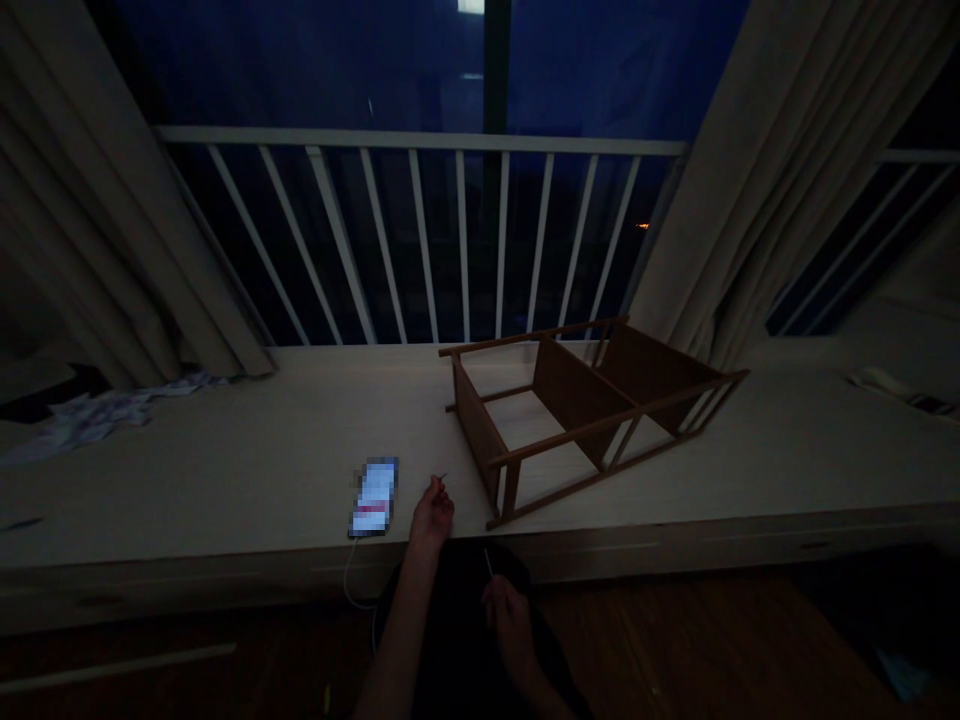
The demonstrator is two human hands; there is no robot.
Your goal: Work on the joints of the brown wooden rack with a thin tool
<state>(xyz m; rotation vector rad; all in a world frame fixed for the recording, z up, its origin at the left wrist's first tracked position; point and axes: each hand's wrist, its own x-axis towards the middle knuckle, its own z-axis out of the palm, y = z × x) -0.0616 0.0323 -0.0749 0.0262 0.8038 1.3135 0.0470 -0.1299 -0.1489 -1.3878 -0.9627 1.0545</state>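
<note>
My left hand (433,514) is raised at the front edge of the ledge, its fingers pinched on a small thin piece (442,476) too dark to name. Lower down, over my lap, my right hand (511,618) is closed around a thin light-coloured rod (489,562) that points up and away from me. Just right of my left hand, a brown wooden shelf rack (574,387) lies on its side, with its panels standing upright. Neither hand touches the rack.
A lit phone (373,497) with a white cable (347,575) lies on the pale window ledge (300,430). Crumpled cloth (97,415) is at the left. White railing (420,140) runs behind, between beige curtains (772,150). A long pale strip (120,668) lies on the floor.
</note>
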